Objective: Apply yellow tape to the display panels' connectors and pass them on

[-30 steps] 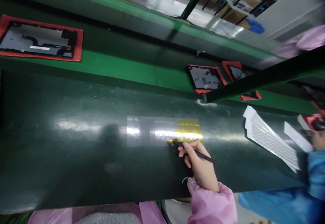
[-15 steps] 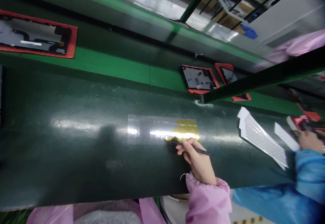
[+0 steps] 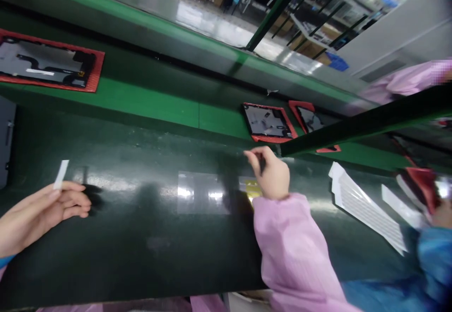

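Note:
At the left, my left hand [image 3: 49,206] pinches a narrow white strip [image 3: 62,172] upright between thumb and finger, its other fingers loosely curled. My right hand [image 3: 276,177], in a pink sleeve, is raised over the far right part of a clear film sheet [image 3: 201,206]. Its fingers are closed round black tweezers [image 3: 262,165], of which only a small dark part shows. Yellow tape pieces [image 3: 251,187] sit on the right end of the sheet, partly covered by my wrist and sleeve.
Screen panels in red foam, one at the left [image 3: 45,62] and one near the post [image 3: 268,121], lie on the green shelf. A dark device [image 3: 6,137] stands at the left edge. White strip sheets [image 3: 367,208] lie right, beside a blue-sleeved co-worker. A green bar [image 3: 353,126] crosses overhead.
My right hand has lifted from the yellow tape and moved up, away from me. My left hand has come into view with the white strip. The view has tilted slightly upward.

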`<move>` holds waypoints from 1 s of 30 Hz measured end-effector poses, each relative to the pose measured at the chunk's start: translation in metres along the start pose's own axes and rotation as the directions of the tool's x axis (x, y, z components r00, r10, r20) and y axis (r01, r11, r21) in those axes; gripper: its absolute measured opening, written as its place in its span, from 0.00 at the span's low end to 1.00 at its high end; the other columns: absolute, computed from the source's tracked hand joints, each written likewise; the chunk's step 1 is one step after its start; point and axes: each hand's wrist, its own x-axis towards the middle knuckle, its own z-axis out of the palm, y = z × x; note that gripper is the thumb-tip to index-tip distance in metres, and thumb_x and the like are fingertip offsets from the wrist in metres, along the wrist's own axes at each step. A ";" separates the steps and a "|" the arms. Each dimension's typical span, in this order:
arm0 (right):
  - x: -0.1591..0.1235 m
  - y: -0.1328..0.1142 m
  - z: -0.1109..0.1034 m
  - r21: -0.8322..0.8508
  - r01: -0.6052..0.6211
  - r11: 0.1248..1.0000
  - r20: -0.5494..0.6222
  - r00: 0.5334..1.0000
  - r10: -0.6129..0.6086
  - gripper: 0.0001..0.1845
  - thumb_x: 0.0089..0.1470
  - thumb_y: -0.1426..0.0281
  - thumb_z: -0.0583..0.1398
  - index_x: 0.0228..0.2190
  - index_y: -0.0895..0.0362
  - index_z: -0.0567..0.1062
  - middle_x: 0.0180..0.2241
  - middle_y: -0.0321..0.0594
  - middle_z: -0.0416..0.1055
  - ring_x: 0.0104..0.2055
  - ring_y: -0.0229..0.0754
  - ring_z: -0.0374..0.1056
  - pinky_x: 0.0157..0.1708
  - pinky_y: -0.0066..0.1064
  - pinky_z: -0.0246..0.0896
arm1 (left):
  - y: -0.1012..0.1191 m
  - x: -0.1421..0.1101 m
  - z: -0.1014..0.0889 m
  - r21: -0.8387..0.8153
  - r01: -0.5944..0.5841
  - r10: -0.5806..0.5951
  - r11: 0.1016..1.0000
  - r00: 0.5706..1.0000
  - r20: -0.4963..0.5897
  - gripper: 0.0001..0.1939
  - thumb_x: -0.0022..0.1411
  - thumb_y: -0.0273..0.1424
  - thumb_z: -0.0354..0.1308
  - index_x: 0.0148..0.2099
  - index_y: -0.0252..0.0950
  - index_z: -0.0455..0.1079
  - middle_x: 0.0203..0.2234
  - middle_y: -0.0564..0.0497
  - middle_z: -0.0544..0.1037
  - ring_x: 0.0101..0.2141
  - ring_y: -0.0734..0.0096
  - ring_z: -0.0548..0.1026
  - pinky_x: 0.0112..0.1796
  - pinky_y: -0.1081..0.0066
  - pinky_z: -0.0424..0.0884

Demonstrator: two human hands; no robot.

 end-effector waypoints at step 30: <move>0.032 -0.129 -0.093 0.644 0.595 0.480 -0.722 0.681 0.125 0.19 0.43 0.77 0.67 0.20 0.52 0.60 0.18 0.24 0.54 0.19 0.30 0.55 0.25 0.27 0.55 | 0.035 0.103 0.261 0.438 -0.864 0.823 -0.248 0.051 0.566 0.37 0.66 0.20 0.53 0.70 0.53 0.49 0.71 0.47 0.50 0.69 0.45 0.24 0.58 0.25 0.31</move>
